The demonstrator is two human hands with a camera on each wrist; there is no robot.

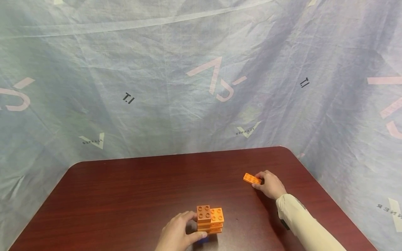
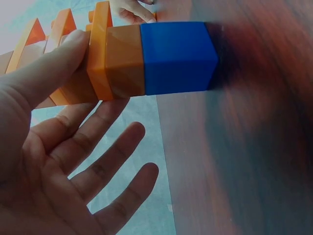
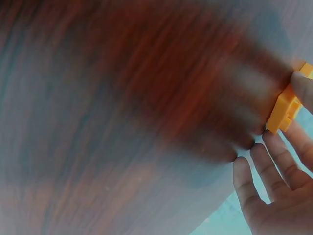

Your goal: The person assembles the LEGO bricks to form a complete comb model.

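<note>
Near the table's front edge, my left hand (image 1: 178,230) holds an upright stack of toy building bricks (image 1: 204,219) between thumb and fingers. Brown bricks and thinner orange bricks (image 2: 100,54) alternate up the stack above a blue brick (image 2: 180,58) at its foot. In the head view the blue brick is mostly hidden by the thumb and the bricks above. Farther off to the right, my right hand (image 1: 272,184) pinches one end of a flat orange brick (image 1: 251,178), studs up. That brick is at the tabletop; whether it touches the wood I cannot tell.
The dark red-brown wooden table (image 1: 132,198) has rounded far corners. A grey-blue printed cloth (image 1: 169,87) hangs behind it and along both sides, close to the table's edges.
</note>
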